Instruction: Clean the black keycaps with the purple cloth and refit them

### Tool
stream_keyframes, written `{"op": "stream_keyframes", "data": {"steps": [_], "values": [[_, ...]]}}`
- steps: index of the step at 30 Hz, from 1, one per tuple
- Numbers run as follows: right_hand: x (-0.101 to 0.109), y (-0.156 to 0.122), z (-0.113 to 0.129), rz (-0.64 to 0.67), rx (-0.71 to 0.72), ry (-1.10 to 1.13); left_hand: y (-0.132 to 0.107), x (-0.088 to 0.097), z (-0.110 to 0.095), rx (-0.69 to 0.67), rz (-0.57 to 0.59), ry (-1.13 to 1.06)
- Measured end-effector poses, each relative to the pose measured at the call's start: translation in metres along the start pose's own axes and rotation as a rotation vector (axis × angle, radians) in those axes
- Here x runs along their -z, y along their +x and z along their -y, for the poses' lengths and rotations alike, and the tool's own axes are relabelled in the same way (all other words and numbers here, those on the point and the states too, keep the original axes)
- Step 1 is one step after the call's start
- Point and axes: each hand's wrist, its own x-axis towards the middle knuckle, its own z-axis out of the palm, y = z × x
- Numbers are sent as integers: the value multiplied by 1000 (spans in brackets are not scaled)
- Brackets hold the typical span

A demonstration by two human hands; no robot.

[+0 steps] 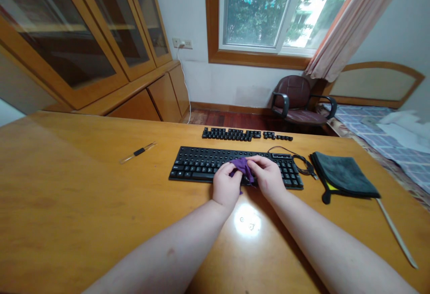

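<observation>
We find the purple cloth point(242, 169) bunched between our hands, over the keyboard point(195, 164), near its front edge and right of centre. It looks thin, soft and very light, so we judge that it will slump and fold with no shape of its own, and is best taken in a pinch at a gathered fold. The keyboard looks like stiff black plastic, fairly light, lying flat on the desk point(83, 173). Its frame at the left and right ends seems the safest place to take hold, and its keys may snag the cloth's loose edges. Our left hand point(227, 184) sits at the near side of the cloth, its fingers together and curled over it. Our right hand point(265, 177) comes in from the right, its fingers together and closed down on the cloth's other side, with the two hands almost touching. Our left forearm point(168, 249) and right forearm point(332, 244) reach in from the near side, angling toward each other, with the wrists low by the keyboard's front edge. Beyond the keyboard lie rows of loose keycaps point(231, 134). To its right are a coiled cable point(298, 159) and a folded grey towel point(344, 175), and to its left lies a slim clear-handled tool point(137, 153).
</observation>
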Motion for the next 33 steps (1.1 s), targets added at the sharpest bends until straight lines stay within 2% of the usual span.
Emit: {"op": "stream_keyframes", "data": {"steps": [5,9,14,18,25,29,33], "values": [[1,2,-7,-27,-64,64,0,-2,3,44,15,-23],[0,4,-9,-39,-75,53,-1,-2,4,12,15,-17],[-1,1,2,-43,7,-44,-1,-4,7,45,27,-58],[-2,-1,11,-23,-8,-55,-1,-5,8,116,5,-91],[0,1,7,-31,1,10,1,-2,4,140,16,-125],[0,2,0,-49,35,84,2,-3,2,146,19,-209],[0,3,-3,-48,5,148,3,-5,2,178,-1,-320]]}}
